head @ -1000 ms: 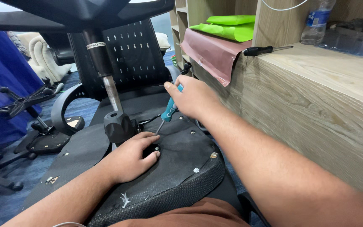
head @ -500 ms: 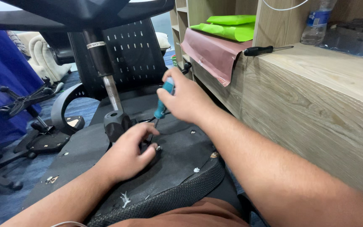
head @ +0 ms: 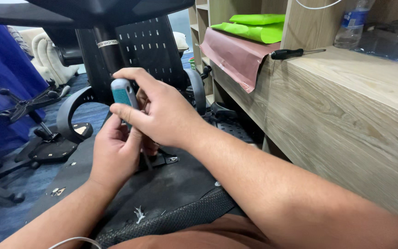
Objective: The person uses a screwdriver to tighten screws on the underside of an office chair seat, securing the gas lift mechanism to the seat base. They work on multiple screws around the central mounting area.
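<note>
Head view of an upturned office chair. A white band label (head: 108,44) rings the black gas cylinder (head: 107,55) near the top edge; its print is too small to make out. On the wooden shelf unit (head: 346,115) at right lie a pink sheet (head: 236,57) draped over the shelf edge, folded green sheets (head: 254,25) above it, a black-handled screwdriver (head: 291,53) at the shelf's front corner, and a clear plastic bottle (head: 351,25) with a blue label, its top cut off by the frame; its contents cannot be told. A translucent tray (head: 388,44) at the far right is partly out of frame.

The right hand (head: 162,110) is closed around the teal-handled screwdriver (head: 124,94), thumb and fingers wrapping the handle, held upright over the seat underside (head: 176,184). The left hand (head: 116,152) cups beneath it, fingers curled about the shaft; the tip and the fastener are hidden behind both hands. A black bracket (head: 164,160) shows just beside them.
</note>
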